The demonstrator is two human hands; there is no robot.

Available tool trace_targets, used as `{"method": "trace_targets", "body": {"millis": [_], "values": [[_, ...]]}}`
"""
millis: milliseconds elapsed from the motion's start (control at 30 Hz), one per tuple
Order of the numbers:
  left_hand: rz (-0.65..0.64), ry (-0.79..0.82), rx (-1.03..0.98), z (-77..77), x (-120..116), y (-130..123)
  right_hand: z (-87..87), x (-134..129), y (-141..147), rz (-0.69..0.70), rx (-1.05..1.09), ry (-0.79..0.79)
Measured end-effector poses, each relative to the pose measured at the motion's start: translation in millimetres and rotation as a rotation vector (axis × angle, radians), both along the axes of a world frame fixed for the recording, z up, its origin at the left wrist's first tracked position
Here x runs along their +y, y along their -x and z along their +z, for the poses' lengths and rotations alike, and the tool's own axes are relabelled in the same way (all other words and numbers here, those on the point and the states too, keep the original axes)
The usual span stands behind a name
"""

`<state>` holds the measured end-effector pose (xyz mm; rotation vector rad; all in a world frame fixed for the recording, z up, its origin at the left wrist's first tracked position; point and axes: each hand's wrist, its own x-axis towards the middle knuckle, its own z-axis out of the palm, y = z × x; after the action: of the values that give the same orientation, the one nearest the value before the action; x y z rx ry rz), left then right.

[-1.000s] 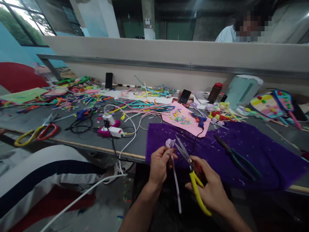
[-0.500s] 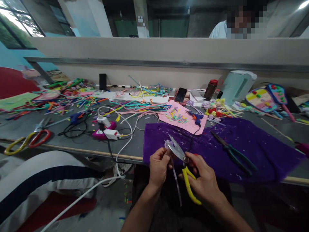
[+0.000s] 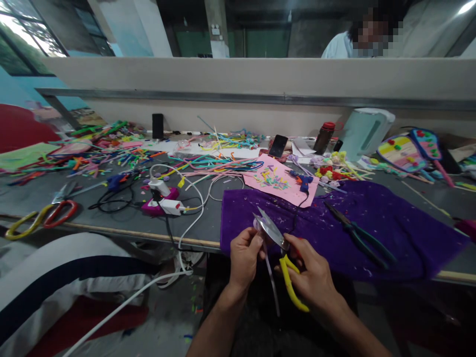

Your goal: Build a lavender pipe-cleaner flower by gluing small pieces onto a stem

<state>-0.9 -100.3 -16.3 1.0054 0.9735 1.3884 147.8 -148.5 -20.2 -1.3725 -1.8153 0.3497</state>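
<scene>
My left hand [image 3: 246, 253] is closed on a pale purple strip [image 3: 271, 280], which hangs down below the fingers. A small lilac tuft at its upper end shows beside the scissor blades. Scissors [image 3: 272, 229] with yellow and red handles are in my right hand [image 3: 310, 270], their blades slightly apart and reaching over the left fingertips. Both hands are close together at the front edge of a purple cloth [image 3: 375, 213]. Pliers [image 3: 360, 235] with dark green handles lie on the cloth, right of the scissors.
Pink paper [image 3: 273, 181] holds small cut pieces and a blue glue gun [image 3: 303, 181]. Left are a power strip [image 3: 163, 204], a white cable, another glue gun [image 3: 118, 182] and other scissors [image 3: 55, 210]. Behind stand a bottle [image 3: 325, 138] and a pitcher [image 3: 366, 134]. A person is beyond the partition.
The scissor blades have come closer together. The scissors and my right hand have shifted slightly left, while my left hand stays nearly in place.
</scene>
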Motion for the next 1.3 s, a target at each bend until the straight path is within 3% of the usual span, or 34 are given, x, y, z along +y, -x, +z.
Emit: {"method": "trace_targets", "body": {"millis": [967, 1167, 1300], "values": [[-0.003, 0.01, -0.025, -4.0, 3, 2, -9.3, -1, -7, 0.06, -0.024, -0.039], [-0.036, 0.146, -0.194, 6.4, 5, 3, 1.3, -12, -6, -0.037, 0.127, 0.112], [-0.064, 0.249, -0.301, 11.6, 4, 4, 9.6, -17, -7, -0.026, 0.056, 0.19]]}}
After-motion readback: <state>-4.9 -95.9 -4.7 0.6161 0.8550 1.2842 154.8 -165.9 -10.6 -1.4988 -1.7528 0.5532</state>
